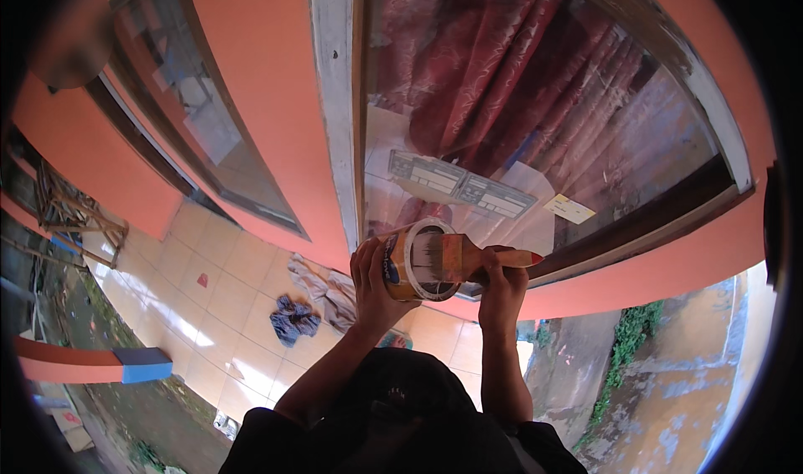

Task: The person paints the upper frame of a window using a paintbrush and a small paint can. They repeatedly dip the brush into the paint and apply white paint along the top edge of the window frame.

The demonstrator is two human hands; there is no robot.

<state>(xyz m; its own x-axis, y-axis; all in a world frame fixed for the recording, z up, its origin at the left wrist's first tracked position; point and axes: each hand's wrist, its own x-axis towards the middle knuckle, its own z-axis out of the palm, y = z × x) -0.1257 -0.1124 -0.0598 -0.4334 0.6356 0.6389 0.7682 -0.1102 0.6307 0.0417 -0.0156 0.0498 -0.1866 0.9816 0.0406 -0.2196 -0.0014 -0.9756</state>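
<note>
My left hand (379, 286) grips an orange paint can (398, 267) around its side, its open mouth turned towards my right hand. In my right hand (505, 286) is a flat paintbrush (464, 257) with a wooden, red-tipped handle. Its pale bristles are at the can's mouth; I cannot tell how far inside they reach. How much paint the can holds is hard to make out. Right behind both hands stands a window pane (452, 129) in a frame with a whitish upright (335, 97) and a brown lower rail (652, 223).
Salmon-coloured walls (257, 97) surround the windows. Crumpled cloths (295, 320) lie on the tiled floor (219, 267) to the left. A wooden rack (78, 217) stands far left, near a low ledge with a blue end (147, 364). Papers (461, 185) show at the pane.
</note>
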